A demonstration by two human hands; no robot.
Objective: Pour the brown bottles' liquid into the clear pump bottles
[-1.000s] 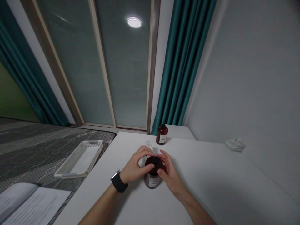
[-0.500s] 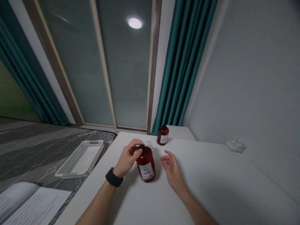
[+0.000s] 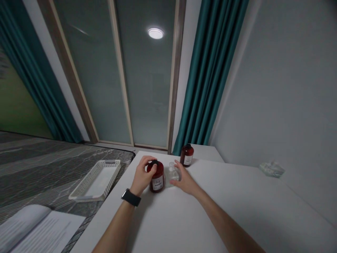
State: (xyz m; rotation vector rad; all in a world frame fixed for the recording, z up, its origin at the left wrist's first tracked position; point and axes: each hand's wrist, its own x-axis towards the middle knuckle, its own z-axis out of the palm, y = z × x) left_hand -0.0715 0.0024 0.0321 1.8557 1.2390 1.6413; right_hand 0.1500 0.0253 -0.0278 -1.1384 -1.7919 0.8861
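Note:
My left hand [image 3: 142, 177], with a black watch on the wrist, is closed around the black cap and upper side of a dark red-brown bottle [image 3: 158, 174] with a white label. That bottle is upright on the white table [image 3: 179, 218]. Just right of it, a clear glass bottle [image 3: 171, 173] with a rounded stopper stands on the table. My right hand [image 3: 186, 178] curls around the glass bottle's right side, thumb low at the front and fingers higher up behind. A second red-brown bottle [image 3: 187, 156] stands farther back, touched by neither hand.
To the left, a white plastic basket [image 3: 112, 175] rests on a dark patterned surface, with an open book [image 3: 58, 228] nearer me. A clear plastic packet [image 3: 272, 169] lies against the wall at the right. Behind the table are a teal curtain [image 3: 205, 88] and glass sliding doors.
The red-brown bottle under my left hand has shifted left and farther away, uncovering the glass bottle. My right hand has moved left and forward to the glass bottle.

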